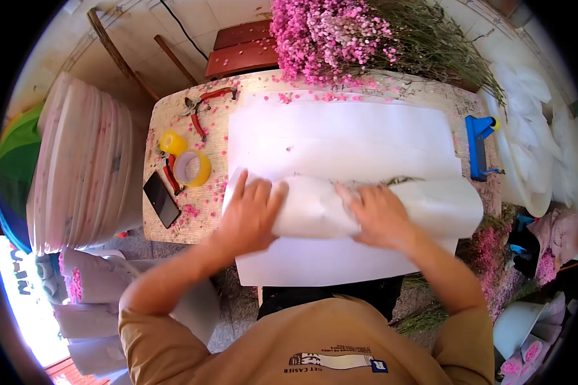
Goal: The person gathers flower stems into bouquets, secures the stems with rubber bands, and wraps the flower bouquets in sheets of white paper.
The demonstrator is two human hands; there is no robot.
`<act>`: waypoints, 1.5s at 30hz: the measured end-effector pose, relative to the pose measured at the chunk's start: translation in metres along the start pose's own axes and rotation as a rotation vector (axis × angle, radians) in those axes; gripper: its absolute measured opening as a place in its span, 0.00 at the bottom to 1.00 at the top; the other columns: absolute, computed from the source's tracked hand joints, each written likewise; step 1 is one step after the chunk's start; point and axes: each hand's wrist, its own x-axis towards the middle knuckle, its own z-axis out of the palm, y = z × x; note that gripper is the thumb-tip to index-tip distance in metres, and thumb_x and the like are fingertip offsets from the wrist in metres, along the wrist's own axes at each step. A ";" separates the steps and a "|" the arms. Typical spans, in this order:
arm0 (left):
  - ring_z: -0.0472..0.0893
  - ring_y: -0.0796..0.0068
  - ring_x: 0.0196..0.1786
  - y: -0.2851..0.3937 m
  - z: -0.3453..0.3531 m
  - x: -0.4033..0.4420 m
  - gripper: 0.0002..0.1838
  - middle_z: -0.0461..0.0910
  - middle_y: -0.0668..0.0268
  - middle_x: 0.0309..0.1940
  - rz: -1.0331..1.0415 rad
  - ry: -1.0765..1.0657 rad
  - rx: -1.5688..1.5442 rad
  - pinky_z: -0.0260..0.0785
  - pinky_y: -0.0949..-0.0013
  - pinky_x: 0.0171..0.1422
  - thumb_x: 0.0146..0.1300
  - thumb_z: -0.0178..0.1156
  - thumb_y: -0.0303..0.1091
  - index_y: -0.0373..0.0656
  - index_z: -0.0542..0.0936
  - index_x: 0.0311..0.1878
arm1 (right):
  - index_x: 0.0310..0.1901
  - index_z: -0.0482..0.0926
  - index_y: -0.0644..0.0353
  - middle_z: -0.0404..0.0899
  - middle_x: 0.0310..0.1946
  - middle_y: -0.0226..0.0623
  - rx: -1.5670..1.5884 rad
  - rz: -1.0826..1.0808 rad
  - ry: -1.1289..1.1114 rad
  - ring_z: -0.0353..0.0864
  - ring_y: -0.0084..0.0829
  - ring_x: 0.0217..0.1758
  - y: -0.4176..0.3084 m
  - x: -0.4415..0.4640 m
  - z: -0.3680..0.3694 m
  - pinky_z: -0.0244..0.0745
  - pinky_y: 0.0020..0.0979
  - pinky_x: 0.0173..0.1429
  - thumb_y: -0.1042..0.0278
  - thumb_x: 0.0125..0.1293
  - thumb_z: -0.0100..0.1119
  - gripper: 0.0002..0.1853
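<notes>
A roll of white wrapping paper (430, 206) lies across the table, with a few dark stems showing along its upper edge; the rest of its contents is hidden. My left hand (249, 215) grips the roll's left end, fingers spread over the top. On its middle, my right hand (380, 215) is curled over the paper, thumb and fingers pressing a fold. Beneath the roll are flat white paper sheets (340, 131), reaching past the table's near edge.
Pink flowers with green stems (334, 38) are heaped at the back of the wooden table (154, 135). On the left lie red-handled pruners (199, 115), tape rolls (192, 168) and a phone (162, 199). A blue tape dispenser (477, 147) stands at right. Stacked buckets (83, 167) stand left.
</notes>
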 end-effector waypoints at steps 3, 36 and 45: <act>0.69 0.33 0.69 0.024 0.024 -0.041 0.49 0.70 0.38 0.64 0.045 0.154 0.272 0.44 0.19 0.77 0.44 0.75 0.38 0.36 0.66 0.71 | 0.74 0.70 0.56 0.78 0.42 0.47 -0.057 -0.051 0.289 0.80 0.44 0.42 -0.035 -0.031 0.020 0.74 0.42 0.46 0.64 0.61 0.68 0.37; 0.75 0.49 0.65 -0.026 -0.010 0.059 0.49 0.75 0.48 0.61 0.074 -0.092 -0.104 0.66 0.53 0.72 0.41 0.76 0.35 0.33 0.67 0.69 | 0.75 0.63 0.67 0.76 0.55 0.50 0.204 0.063 -0.191 0.75 0.49 0.62 0.028 0.032 -0.039 0.74 0.46 0.64 0.44 0.41 0.85 0.62; 0.77 0.47 0.61 -0.010 -0.021 0.057 0.50 0.78 0.52 0.56 0.098 -0.652 -0.329 0.70 0.53 0.67 0.37 0.79 0.46 0.40 0.71 0.68 | 0.74 0.64 0.68 0.81 0.50 0.51 0.358 0.182 -0.463 0.80 0.52 0.57 -0.007 -0.003 -0.031 0.78 0.46 0.60 0.49 0.51 0.77 0.53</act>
